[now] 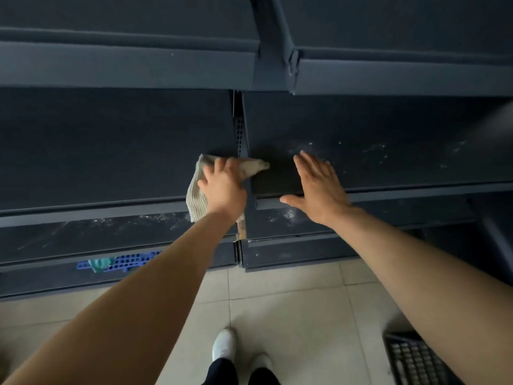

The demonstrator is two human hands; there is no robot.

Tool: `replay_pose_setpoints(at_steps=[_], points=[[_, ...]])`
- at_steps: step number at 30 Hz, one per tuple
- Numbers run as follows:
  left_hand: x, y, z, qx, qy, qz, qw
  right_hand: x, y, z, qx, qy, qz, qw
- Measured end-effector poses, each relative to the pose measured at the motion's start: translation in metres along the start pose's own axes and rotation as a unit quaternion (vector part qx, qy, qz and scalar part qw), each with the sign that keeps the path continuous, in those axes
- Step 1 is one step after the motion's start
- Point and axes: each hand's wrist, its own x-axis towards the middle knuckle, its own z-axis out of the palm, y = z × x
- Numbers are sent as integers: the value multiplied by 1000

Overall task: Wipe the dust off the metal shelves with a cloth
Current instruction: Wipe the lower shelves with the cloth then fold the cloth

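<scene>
Dark metal shelves fill the upper view in several tiers. My left hand presses a beige ribbed cloth flat onto the middle shelf, right at the upright post between two bays. The cloth's corner pokes out to the right of my fingers. My right hand lies flat with straight fingers on the right bay's shelf, near its front edge. White dust specks show on that shelf beyond my fingertips.
A lower shelf shows dusty streaks. A blue perforated crate with a green rag sits on the bottom tier. Beige floor tiles and my white shoes are below. A black crate stands at the lower right.
</scene>
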Motion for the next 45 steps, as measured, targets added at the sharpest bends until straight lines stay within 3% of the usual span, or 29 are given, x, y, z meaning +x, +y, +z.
replay_pose_setpoints(at_steps=[2, 4, 8, 12, 26, 34, 40, 45], points=[[3, 15, -3, -96, 49, -46, 993, -1, 10, 1, 8, 6, 5, 1000], [5, 33, -2, -112, 29, -20, 993, -1, 18, 3, 16, 7, 9, 1000], [9, 57, 40, 46, -117, 62, 990, 3, 41, 9, 21, 10, 19, 1000], [7, 59, 63, 144, -116, 56, 981, 7, 69, 10, 28, 12, -2, 1000], [-3, 154, 123, 170, -147, 35, 974, 4, 174, 5, 33, 5, -74, 997], [-4, 157, 120, 176, -139, 54, 973, 8, 177, 8, 32, 6, -114, 993], [-5, 111, 92, 205, -103, -56, 972, 12, 181, 7, 32, -13, -136, 990], [23, 111, 95, 200, -85, -121, 969, 21, 187, 7, 46, -25, -145, 988]])
